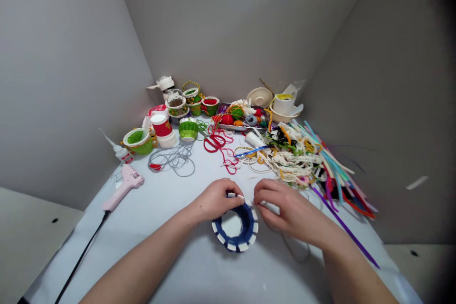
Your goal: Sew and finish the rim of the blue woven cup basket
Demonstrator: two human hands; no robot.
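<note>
- You are pinching a white strip (pixel 235 195) in your left hand (pixel 215 199), its long axis pointing sideways toward your right hand (pixel 285 206).
- Your right hand is curling half-closed just beside the strip's tip; I cannot tell whether it is holding anything.
- A navy-and-white woven cup (pixel 248 228) is sitting on the bench (pixel 178 256) just below your hands, nearer your left.

A pale table (pixel 167 194) fills the corner between grey walls. A blue-and-white woven ring (pixel 235 232) sits on it nearest the camera. To the left lie a pink glue gun (pixel 124 185), a glue bottle (pixel 121 153) and a tangle of grey cord (pixel 174 160). Further back stand a green woven cup (pixel 188 129) and a metal tray (pixel 228 127), with red cord (pixel 217 142) in front. Lace trim (pixel 288 161) and coloured strips (pixel 331 175) are heaped on the right.
</note>
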